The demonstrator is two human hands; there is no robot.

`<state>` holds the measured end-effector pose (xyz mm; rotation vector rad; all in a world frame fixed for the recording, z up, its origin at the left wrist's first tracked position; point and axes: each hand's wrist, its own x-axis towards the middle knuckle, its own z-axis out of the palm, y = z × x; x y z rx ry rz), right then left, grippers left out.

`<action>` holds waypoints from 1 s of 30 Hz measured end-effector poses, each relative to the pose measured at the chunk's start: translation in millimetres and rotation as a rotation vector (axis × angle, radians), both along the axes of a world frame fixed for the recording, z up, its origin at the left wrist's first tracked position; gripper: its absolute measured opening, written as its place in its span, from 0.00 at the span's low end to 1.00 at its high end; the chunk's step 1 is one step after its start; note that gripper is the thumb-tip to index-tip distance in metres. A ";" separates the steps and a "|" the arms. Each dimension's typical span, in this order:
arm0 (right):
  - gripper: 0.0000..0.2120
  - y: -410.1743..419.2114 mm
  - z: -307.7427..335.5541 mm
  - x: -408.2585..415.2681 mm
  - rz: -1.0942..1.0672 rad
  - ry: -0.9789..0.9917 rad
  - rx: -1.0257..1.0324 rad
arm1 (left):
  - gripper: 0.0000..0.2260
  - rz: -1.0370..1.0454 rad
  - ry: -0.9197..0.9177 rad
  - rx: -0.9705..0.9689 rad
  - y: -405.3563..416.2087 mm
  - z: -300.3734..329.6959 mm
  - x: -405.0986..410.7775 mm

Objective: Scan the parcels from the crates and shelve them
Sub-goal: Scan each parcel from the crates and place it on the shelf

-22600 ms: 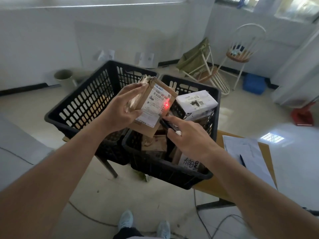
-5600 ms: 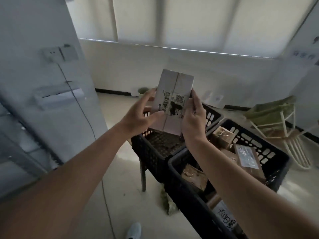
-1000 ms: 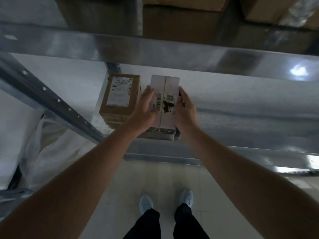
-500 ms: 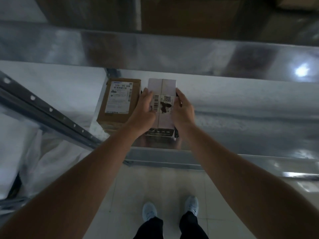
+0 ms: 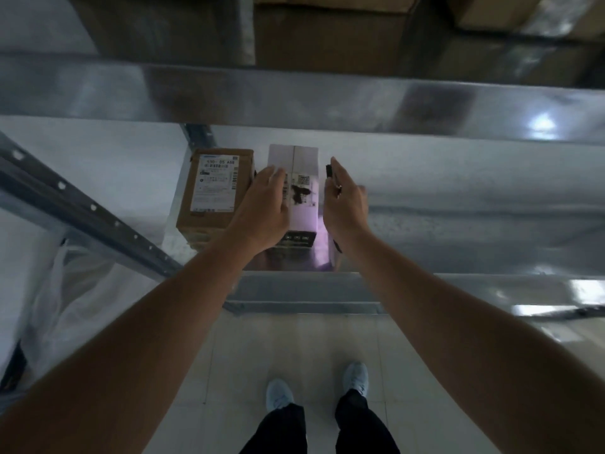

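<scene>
The white parcel [image 5: 299,191] sits on the metal shelf [image 5: 458,204], its top face carrying a seam down the middle and a label with a dark smudge, and its near end close to the shelf's front edge. It lies between the person's two hands. The left hand [image 5: 265,211] rests over the parcel's left top edge with fingers extended and loose, not wrapped around it, so its grip looks released; whether the palm touches the carton cannot be told. The right hand [image 5: 345,201] stands just beside the parcel's right side, palm turned toward it with a narrow gap showing, so it has let go of the parcel, yet it holds a slim dark scanner [image 5: 331,178] whose tip sticks out above the fingers. Just beside the white parcel on the left stands a brown cardboard parcel [image 5: 216,191] with a white shipping label on top; the two seem to touch or nearly so. Above them runs the shiny front beam of the upper shelf [image 5: 294,96], bearing more brown cartons [image 5: 330,31]. Below, the person's pale shoes [image 5: 278,394] stand on a tiled floor [image 5: 294,342].
</scene>
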<state>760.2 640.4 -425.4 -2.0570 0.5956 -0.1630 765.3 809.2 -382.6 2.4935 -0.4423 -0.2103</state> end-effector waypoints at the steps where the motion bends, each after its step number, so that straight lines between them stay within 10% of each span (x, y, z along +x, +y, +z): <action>1: 0.22 -0.3 9.1 -10.5 0.020 -0.001 -0.033 | 0.27 -0.018 -0.017 0.014 0.2 5.7 -4.1; 16: 0.23 -77.3 115.3 -162.5 0.163 -0.062 -0.412 | 0.27 -0.266 -0.136 0.180 -63.1 111.0 -111.0; 30: 0.23 -278.4 206.3 -406.7 -0.023 -0.108 -0.591 | 0.27 -0.566 -0.301 0.116 -283.0 191.4 -301.1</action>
